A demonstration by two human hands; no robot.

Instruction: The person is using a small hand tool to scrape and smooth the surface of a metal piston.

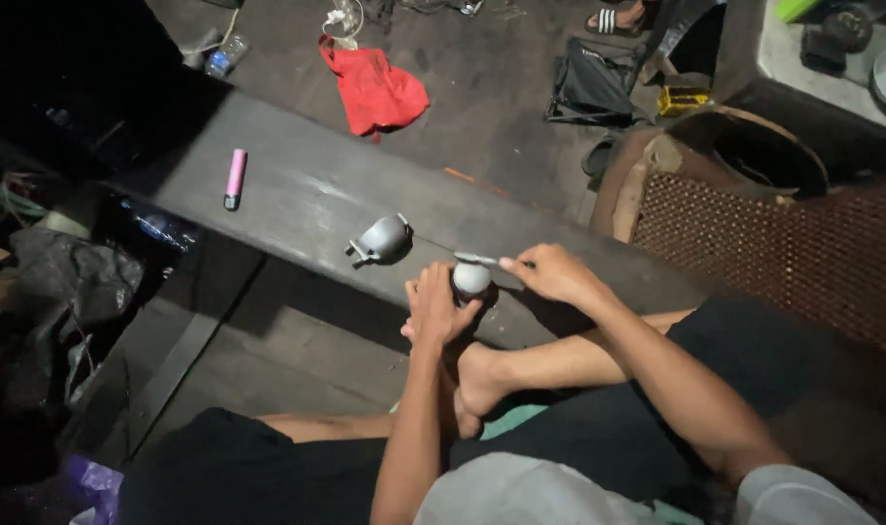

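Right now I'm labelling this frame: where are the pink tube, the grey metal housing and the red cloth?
pink tube (235, 178), head view, mid-body
grey metal housing (382, 238), head view, domed side
red cloth (375, 89), head view, centre

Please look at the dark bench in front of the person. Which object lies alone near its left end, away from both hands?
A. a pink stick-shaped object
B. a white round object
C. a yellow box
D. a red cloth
A: the pink stick-shaped object lies alone on the bench, far from the left hand and the right hand, which are busy with the white round object.
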